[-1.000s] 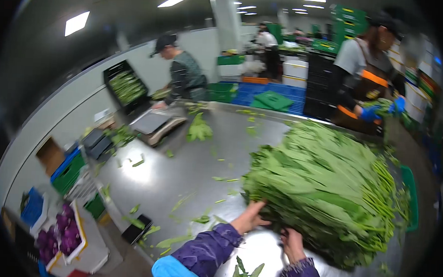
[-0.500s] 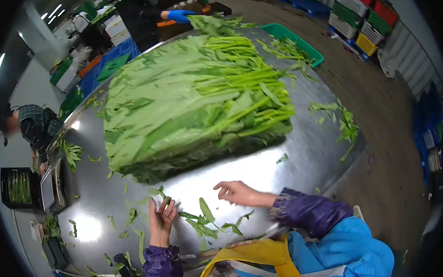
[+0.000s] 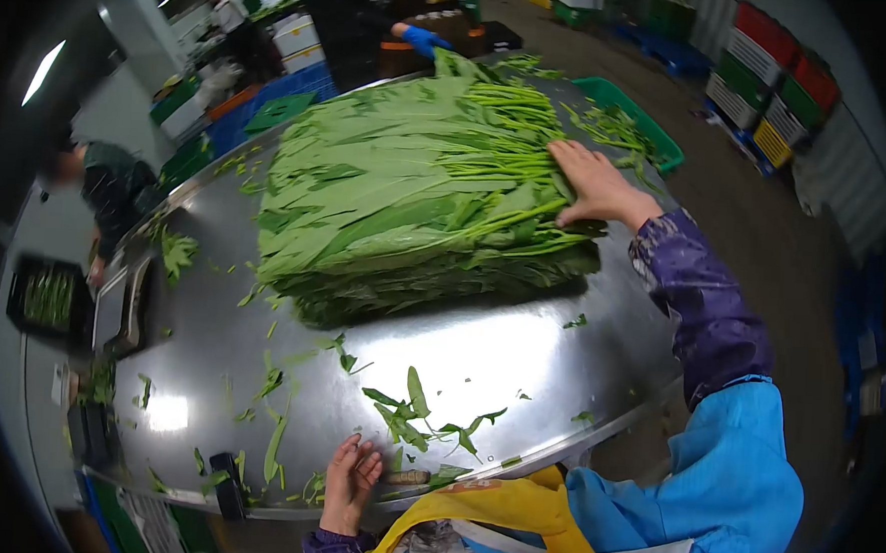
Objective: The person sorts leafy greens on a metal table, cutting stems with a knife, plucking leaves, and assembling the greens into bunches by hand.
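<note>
A large block of stacked leafy greens (image 3: 367, 187) lies on the metal table (image 3: 519, 356), leaves to the left and stems to the right. My right hand (image 3: 600, 188) rests at the stem ends on the pile's right side, fingers spread and touching them. Near the front edge of the table, my left hand (image 3: 354, 477) hovers with loosely curled fingers apart, holding nothing. Loose leaf scraps (image 3: 411, 415) lie just beyond it, and a small dark object (image 3: 227, 485) sits at the edge to its left.
At the left stand a scale (image 3: 121, 305) and a black crate of greens (image 3: 51, 294). A green tray (image 3: 632, 116) with trimmings is at the far right corner. One person works on the left; another's blue-gloved hand (image 3: 425, 40) is at the pile's far end. Crates (image 3: 764, 83) are stacked beyond.
My right hand has moved from above the front of the table up to the stem side of the pile. The left hand has drawn back toward the front edge. The view has shifted.
</note>
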Action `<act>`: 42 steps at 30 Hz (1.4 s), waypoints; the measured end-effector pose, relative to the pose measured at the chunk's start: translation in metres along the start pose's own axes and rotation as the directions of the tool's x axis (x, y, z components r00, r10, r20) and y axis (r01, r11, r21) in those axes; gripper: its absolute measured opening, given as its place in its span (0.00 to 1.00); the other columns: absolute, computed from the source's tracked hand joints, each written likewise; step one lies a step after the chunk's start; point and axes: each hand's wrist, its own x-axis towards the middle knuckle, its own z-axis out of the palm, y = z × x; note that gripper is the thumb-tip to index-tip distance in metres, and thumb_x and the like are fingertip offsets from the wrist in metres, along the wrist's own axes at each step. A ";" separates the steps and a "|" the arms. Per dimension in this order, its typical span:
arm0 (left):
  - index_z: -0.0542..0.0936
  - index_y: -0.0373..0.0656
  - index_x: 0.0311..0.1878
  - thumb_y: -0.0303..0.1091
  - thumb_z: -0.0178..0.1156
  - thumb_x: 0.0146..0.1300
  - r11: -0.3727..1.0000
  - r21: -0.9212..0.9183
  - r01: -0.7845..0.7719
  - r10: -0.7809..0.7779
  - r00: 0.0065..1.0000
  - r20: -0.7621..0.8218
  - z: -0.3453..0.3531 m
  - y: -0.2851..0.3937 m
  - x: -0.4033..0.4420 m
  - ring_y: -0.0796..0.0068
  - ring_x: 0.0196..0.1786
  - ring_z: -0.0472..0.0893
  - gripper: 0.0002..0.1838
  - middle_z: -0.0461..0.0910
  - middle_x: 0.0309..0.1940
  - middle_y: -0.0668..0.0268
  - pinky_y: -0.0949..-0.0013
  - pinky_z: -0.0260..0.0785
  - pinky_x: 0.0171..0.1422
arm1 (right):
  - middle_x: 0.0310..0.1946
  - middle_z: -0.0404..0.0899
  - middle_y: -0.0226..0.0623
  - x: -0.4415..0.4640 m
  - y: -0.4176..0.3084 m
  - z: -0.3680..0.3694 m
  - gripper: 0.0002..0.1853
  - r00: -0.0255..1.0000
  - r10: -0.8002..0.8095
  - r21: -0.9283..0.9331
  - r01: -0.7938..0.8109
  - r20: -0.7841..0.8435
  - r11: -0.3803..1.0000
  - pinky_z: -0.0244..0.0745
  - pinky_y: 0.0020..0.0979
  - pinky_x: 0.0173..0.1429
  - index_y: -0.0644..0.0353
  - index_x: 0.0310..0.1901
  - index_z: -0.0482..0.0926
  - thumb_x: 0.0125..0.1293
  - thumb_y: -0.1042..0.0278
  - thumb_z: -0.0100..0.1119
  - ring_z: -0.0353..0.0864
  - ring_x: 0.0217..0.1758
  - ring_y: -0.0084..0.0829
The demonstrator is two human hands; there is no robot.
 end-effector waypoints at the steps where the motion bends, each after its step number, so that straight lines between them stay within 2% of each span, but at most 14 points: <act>1: 0.70 0.44 0.52 0.30 0.54 0.61 1.000 -0.020 -0.013 0.013 1.000 0.022 0.000 -0.002 -0.006 0.67 0.39 0.79 0.15 0.76 0.42 0.61 0.66 0.75 0.42 | 0.68 0.46 0.48 0.013 0.005 0.001 0.60 0.997 0.000 0.043 -0.004 0.078 0.999 0.43 0.46 0.70 0.61 0.67 0.45 0.35 0.50 0.73 0.41 0.72 0.45; 4: 0.70 0.44 0.52 0.30 0.54 0.61 0.998 -0.062 -0.006 0.004 1.000 -0.025 -0.003 -0.009 -0.014 0.68 0.39 0.79 0.15 0.76 0.41 0.62 0.66 0.74 0.43 | 0.65 0.52 0.49 0.033 0.016 0.007 0.60 0.991 -0.076 0.145 0.059 0.112 0.988 0.48 0.46 0.68 0.61 0.66 0.50 0.32 0.47 0.74 0.49 0.69 0.47; 6: 0.70 0.44 0.52 0.30 0.54 0.61 0.997 -0.069 -0.021 0.017 0.998 -0.058 0.001 -0.010 -0.022 0.68 0.39 0.79 0.15 0.76 0.41 0.62 0.66 0.74 0.43 | 0.60 0.59 0.48 0.028 0.006 -0.009 0.58 0.990 0.015 0.104 -0.029 0.139 0.994 0.52 0.46 0.66 0.59 0.65 0.53 0.31 0.47 0.74 0.56 0.65 0.48; 11: 0.70 0.43 0.52 0.30 0.54 0.62 0.996 -0.087 -0.002 -0.007 0.996 -0.092 0.001 -0.024 -0.021 0.69 0.39 0.78 0.15 0.76 0.41 0.62 0.67 0.73 0.44 | 0.49 0.67 0.43 0.027 -0.004 -0.023 0.43 0.995 -0.025 -0.083 0.034 0.098 0.996 0.58 0.43 0.56 0.61 0.52 0.68 0.32 0.50 0.73 0.65 0.56 0.42; 15: 0.69 0.43 0.52 0.30 0.53 0.62 0.996 -0.093 0.012 -0.021 0.996 -0.091 0.010 -0.029 -0.017 0.69 0.39 0.79 0.14 0.76 0.40 0.62 0.68 0.73 0.43 | 0.45 0.71 0.44 0.027 0.010 -0.004 0.36 0.931 -0.289 -0.061 0.283 -0.224 0.957 0.62 0.43 0.51 0.62 0.48 0.69 0.34 0.56 0.71 0.68 0.53 0.44; 19: 0.70 0.43 0.52 0.30 0.53 0.62 0.995 -0.096 0.032 -0.040 0.995 -0.092 0.026 -0.029 -0.018 0.69 0.38 0.79 0.14 0.77 0.41 0.62 0.68 0.74 0.42 | 0.31 0.75 0.49 0.033 0.011 -0.021 0.29 0.972 -0.208 0.094 0.218 -0.105 0.971 0.69 0.41 0.40 0.62 0.39 0.68 0.35 0.58 0.69 0.74 0.38 0.51; 23: 0.70 0.42 0.51 0.30 0.53 0.62 0.998 -0.054 0.039 -0.044 0.995 -0.093 0.034 -0.033 -0.013 0.69 0.39 0.80 0.14 0.77 0.41 0.62 0.68 0.74 0.42 | 0.33 0.76 0.47 0.034 -0.003 -0.078 0.29 0.988 -0.130 0.041 0.134 -0.080 0.990 0.70 0.40 0.42 0.62 0.43 0.69 0.35 0.64 0.68 0.76 0.39 0.48; 25: 0.70 0.42 0.51 0.30 0.53 0.62 0.997 -0.047 0.056 -0.059 0.995 -0.079 0.035 -0.035 -0.010 0.69 0.39 0.80 0.14 0.77 0.41 0.62 0.68 0.74 0.42 | 0.34 0.76 0.47 0.030 -0.007 -0.089 0.30 0.976 -0.117 0.234 0.159 -0.183 0.959 0.71 0.39 0.42 0.62 0.45 0.69 0.36 0.65 0.67 0.76 0.39 0.46; 30: 0.70 0.42 0.51 0.30 0.53 0.63 0.997 -0.037 0.074 -0.075 0.996 -0.043 0.046 -0.033 -0.006 0.68 0.38 0.79 0.14 0.77 0.40 0.61 0.67 0.74 0.42 | 0.29 0.78 0.46 0.024 0.015 0.010 0.32 0.930 -0.253 0.108 0.290 -0.268 0.951 0.73 0.42 0.40 0.58 0.49 0.70 0.38 0.62 0.66 0.78 0.35 0.48; 31: 0.70 0.42 0.51 0.30 0.53 0.63 0.997 -0.016 0.078 -0.079 0.996 -0.053 0.048 -0.032 -0.006 0.69 0.38 0.79 0.14 0.77 0.40 0.62 0.67 0.74 0.43 | 0.28 0.78 0.45 0.022 0.001 -0.015 0.31 0.993 -0.092 0.060 0.097 -0.080 0.994 0.73 0.41 0.39 0.55 0.50 0.71 0.39 0.62 0.65 0.79 0.34 0.47; 34: 0.69 0.42 0.52 0.30 0.53 0.63 0.995 0.041 0.086 -0.082 0.993 -0.086 0.053 -0.029 -0.010 0.69 0.39 0.79 0.14 0.77 0.41 0.62 0.67 0.73 0.44 | 0.28 0.78 0.44 0.027 0.000 -0.058 0.27 0.966 -0.099 0.008 0.104 -0.238 0.995 0.74 0.39 0.38 0.53 0.47 0.74 0.40 0.61 0.64 0.79 0.33 0.45; 36: 0.69 0.42 0.52 0.30 0.53 0.63 0.993 0.080 0.088 -0.080 0.992 -0.095 0.055 -0.025 -0.011 0.69 0.39 0.78 0.14 0.77 0.41 0.62 0.67 0.72 0.45 | 0.29 0.79 0.43 0.024 -0.010 -0.093 0.23 0.860 -0.152 0.122 0.240 -0.488 0.963 0.74 0.36 0.37 0.55 0.43 0.76 0.39 0.63 0.64 0.80 0.33 0.43; 40: 0.68 0.42 0.53 0.31 0.53 0.63 0.995 0.058 0.084 -0.081 0.995 -0.065 0.053 -0.029 -0.009 0.69 0.41 0.78 0.15 0.76 0.43 0.62 0.68 0.72 0.46 | 0.29 0.80 0.38 0.024 -0.018 -0.127 0.22 0.824 -0.116 0.341 0.353 -0.555 0.871 0.72 0.29 0.38 0.61 0.42 0.76 0.40 0.69 0.64 0.79 0.31 0.31; 42: 0.68 0.42 0.54 0.31 0.53 0.63 0.995 0.060 0.078 -0.077 0.997 -0.021 0.050 -0.031 -0.006 0.70 0.41 0.78 0.17 0.75 0.45 0.62 0.69 0.72 0.46 | 0.28 0.78 0.34 0.029 -0.031 -0.119 0.22 0.836 -0.071 0.578 0.435 -0.544 0.691 0.71 0.26 0.37 0.65 0.43 0.75 0.42 0.69 0.64 0.76 0.30 0.23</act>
